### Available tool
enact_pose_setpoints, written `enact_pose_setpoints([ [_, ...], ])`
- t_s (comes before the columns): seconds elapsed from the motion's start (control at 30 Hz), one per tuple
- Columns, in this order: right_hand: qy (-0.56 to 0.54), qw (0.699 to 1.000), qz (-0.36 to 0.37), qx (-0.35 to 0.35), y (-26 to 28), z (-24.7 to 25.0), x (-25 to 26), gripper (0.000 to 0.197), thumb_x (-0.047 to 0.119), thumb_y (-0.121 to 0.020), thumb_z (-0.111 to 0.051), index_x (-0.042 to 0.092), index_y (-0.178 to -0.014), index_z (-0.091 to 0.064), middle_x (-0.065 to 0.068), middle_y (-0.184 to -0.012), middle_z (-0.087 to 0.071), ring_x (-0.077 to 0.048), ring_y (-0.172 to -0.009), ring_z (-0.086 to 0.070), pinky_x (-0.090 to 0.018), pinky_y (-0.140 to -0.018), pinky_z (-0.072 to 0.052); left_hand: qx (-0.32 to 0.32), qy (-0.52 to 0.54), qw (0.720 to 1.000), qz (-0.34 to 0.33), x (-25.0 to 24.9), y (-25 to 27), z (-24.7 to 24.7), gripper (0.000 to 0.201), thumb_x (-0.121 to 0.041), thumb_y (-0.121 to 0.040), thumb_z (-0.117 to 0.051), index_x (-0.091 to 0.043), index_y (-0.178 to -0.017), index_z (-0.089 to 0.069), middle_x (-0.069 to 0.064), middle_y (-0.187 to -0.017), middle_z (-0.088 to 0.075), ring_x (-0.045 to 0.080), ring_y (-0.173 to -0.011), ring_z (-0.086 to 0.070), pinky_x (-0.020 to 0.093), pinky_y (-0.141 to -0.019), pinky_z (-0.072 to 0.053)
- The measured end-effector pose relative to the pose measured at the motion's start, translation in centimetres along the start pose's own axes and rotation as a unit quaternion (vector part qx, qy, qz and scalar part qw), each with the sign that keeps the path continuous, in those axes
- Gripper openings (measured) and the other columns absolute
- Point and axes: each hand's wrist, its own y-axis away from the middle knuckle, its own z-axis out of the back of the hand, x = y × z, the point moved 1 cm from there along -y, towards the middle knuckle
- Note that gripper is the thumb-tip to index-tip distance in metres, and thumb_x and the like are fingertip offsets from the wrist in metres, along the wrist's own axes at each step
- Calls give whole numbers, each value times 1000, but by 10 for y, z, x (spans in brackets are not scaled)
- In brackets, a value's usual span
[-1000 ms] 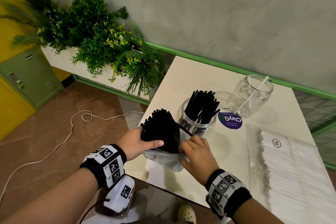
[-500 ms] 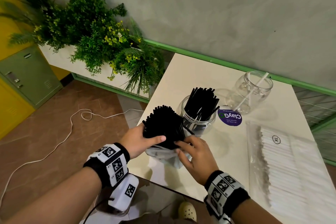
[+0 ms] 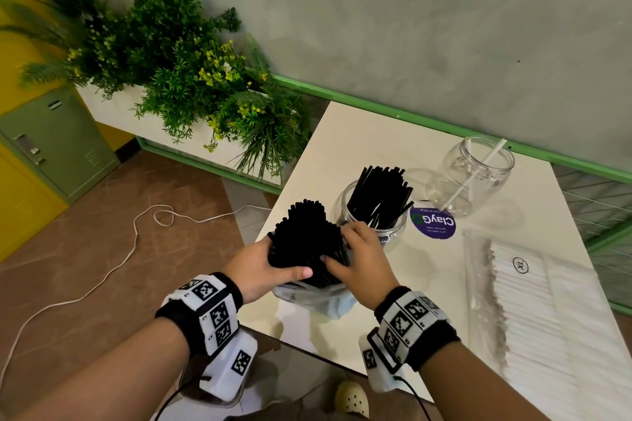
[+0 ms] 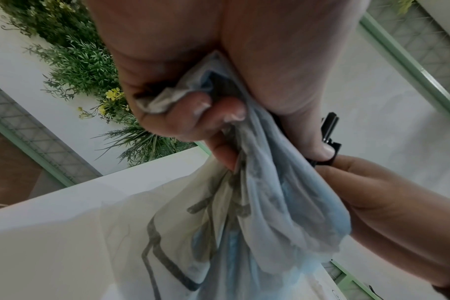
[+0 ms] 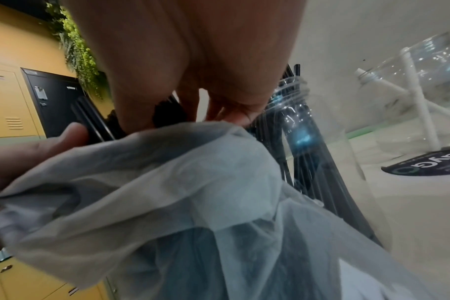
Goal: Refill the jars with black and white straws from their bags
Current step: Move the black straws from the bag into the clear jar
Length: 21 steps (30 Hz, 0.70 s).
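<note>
The left hand clasps the thick bundle of black plastic straws together with the crumpled translucent plastic bag round its base; the right hand grips the bundle's other side, having risen from the bag's edge a second ago. All this hangs over the near edge of the cream table, set against a grey wall with potted greenery. Just behind, a clear jar holds black straws; a second clear jar holds a few white ones. A flat clear bag of white straws lies right.

even soft daylight; wrist views blurred, edges warped
</note>
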Motion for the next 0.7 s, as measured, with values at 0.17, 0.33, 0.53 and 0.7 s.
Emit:
enact_pose_setpoints([
  [0.17,-43,999,-18,18,-4,6,1,19,28,-83,-73,14,-90,-61,10,-83,-52,-10,-85,-42,-11,-76,-32,-8,19,1000,3,2,-2,2,72,-64,-56,-70,-24,-115,-59,-12,-98,-66,8,-96,-61,19,-75,-46],
  [0.33,-168,985,-47,17,-4,14,8,11,25,-87,-69,18,-88,-60,3,-82,-65,-9,-80,-61,-26,-72,-49,-10,13,1000,11,2,-5,3,77,-68,-54,-69,-23,-116,-59,-12,-98,-67,6,-94,-62,16,-72,-46],
  [0.53,-255,962,-43,-83,-19,38,31,8,25,-86,-59,24,-89,-52,-8,-83,-67,-27,-84,-64,-45,-84,-51,-5,10,1000,7,-1,-5,5,94,-82,-51,-65,-22,-123,-54,-10,-105,-63,10,-101,-59,19,-73,-43],
  [0.7,-309,940,-7,-144,-35,65,52,37,-2,-90,-49,31,-109,-45,-8,-93,-63,-26,-87,-68,-53,-90,-49,-3,-3,1000,7,-5,-5,6,108,-90,-44,-56,-20,-125,-51,-10,-105,-60,10,-100,-56,18,-72,-43],
])
